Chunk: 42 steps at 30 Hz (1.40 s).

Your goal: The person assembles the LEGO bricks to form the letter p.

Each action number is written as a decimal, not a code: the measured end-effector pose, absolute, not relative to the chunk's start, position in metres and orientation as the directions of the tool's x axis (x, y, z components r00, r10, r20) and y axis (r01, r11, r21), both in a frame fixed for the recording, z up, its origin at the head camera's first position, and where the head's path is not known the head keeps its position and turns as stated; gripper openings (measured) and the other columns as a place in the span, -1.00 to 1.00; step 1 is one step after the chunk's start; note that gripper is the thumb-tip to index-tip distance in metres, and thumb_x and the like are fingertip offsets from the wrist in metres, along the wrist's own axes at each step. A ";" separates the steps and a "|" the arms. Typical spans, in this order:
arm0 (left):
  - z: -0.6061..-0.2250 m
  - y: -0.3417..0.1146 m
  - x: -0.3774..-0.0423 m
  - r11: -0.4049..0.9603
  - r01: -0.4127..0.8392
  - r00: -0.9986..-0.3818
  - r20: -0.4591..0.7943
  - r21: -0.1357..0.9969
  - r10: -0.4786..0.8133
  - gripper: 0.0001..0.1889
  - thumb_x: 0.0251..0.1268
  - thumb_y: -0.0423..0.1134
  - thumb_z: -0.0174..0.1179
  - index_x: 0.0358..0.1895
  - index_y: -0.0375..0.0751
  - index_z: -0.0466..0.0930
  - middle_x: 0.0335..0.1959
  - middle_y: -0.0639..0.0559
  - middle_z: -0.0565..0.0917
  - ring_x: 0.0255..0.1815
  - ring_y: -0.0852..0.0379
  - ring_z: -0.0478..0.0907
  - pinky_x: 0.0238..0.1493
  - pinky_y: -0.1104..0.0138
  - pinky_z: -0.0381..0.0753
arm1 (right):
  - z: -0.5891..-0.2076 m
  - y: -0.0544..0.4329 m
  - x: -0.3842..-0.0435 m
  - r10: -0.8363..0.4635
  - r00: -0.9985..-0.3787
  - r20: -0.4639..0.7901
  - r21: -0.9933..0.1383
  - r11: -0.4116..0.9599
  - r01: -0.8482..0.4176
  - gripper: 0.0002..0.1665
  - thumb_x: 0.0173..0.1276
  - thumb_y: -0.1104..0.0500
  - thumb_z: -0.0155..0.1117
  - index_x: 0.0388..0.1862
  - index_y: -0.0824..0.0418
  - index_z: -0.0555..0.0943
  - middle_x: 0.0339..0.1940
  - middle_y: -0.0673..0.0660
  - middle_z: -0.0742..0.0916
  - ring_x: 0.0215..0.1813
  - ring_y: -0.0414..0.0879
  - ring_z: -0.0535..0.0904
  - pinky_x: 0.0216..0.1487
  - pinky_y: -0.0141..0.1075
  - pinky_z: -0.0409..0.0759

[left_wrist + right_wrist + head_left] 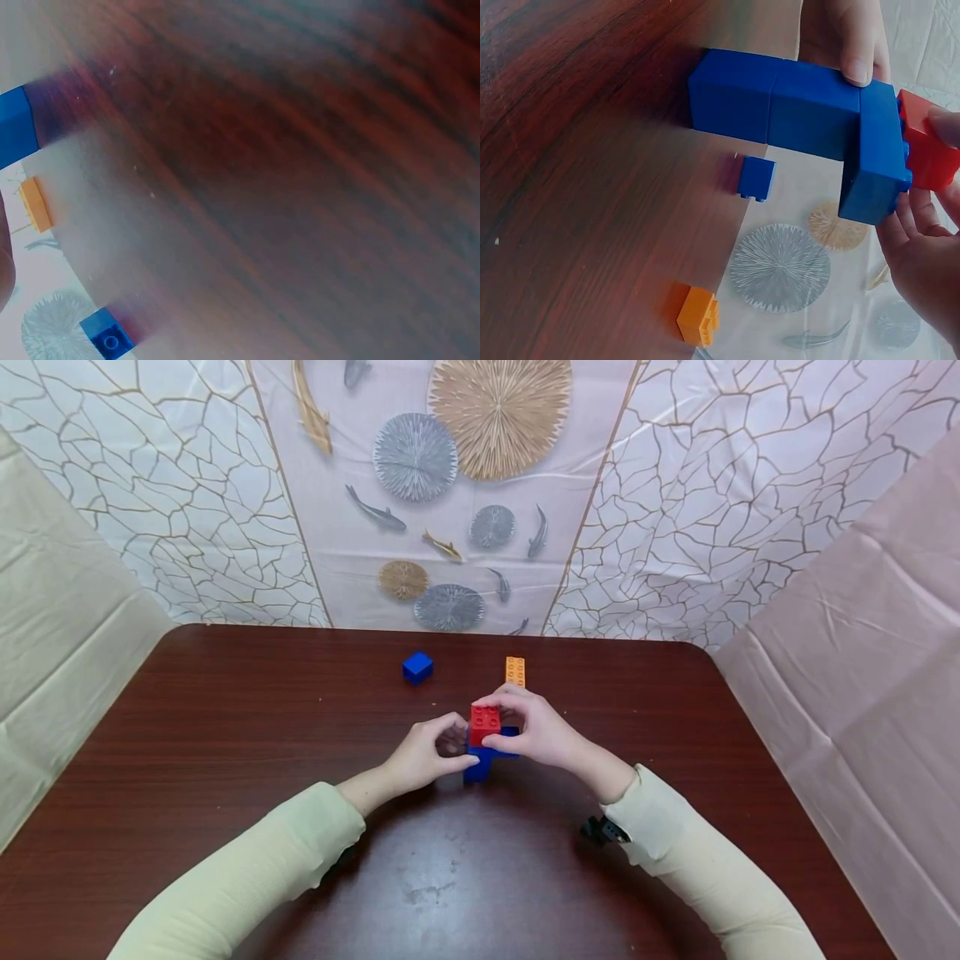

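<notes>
- L grip (420,755): part-curled, blue stack (477,769) held.
- R grip (546,732): red brick (485,720) pinched, thumb & fingers.
- Prob. red being seated atop; next, straight press req'd.

Six bricks are counted: one red brick (485,718), one orange brick (515,670) and four blue ones, of which three are joined in one blue stack (814,105) and one, a loose blue brick (417,668), is seen apart. On the cloth backdrop (337,552), five printed discs (416,457) are counted, three silver and two gold.
</notes>
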<state>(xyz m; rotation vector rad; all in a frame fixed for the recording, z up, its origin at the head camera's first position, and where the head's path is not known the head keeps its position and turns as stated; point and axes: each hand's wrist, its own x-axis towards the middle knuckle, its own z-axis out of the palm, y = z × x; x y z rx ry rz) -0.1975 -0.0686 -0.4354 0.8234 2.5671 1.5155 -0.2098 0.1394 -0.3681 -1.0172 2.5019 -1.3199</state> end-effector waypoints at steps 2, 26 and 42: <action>-0.436 -0.068 -0.198 0.378 0.420 -0.857 0.222 0.825 0.466 -0.68 0.05 -0.24 0.38 -0.15 -0.15 0.49 -0.21 -0.03 0.67 -0.21 0.13 0.62 -0.10 0.34 0.64 | -0.369 0.139 -0.209 -0.628 -0.751 0.204 -0.754 0.388 -0.529 -0.47 0.07 0.29 0.44 0.07 0.26 0.55 -0.12 0.14 0.59 -0.03 -0.04 0.52 -0.01 -0.14 0.64; -0.435 -0.069 -0.196 0.374 0.421 -0.854 0.223 0.826 0.470 -0.68 0.06 -0.23 0.37 -0.14 -0.16 0.48 -0.19 -0.06 0.66 -0.19 0.10 0.63 -0.09 0.32 0.65 | -0.376 0.142 -0.206 -0.565 -0.748 0.348 -0.712 0.360 -0.603 -0.60 0.12 0.26 0.40 -0.02 0.22 0.63 -0.16 0.13 0.70 -0.11 -0.12 0.55 -0.08 -0.12 0.60; -0.434 -0.068 -0.197 0.361 0.418 -0.855 0.227 0.833 0.466 -0.67 0.03 -0.25 0.39 -0.14 -0.17 0.50 -0.21 -0.06 0.67 -0.21 0.09 0.63 -0.09 0.30 0.65 | -0.371 0.144 -0.210 -0.606 -0.743 0.282 -0.719 0.380 -0.582 -0.59 0.11 0.23 0.41 -0.01 0.23 0.62 -0.08 0.14 0.71 -0.04 -0.07 0.56 -0.11 -0.23 0.64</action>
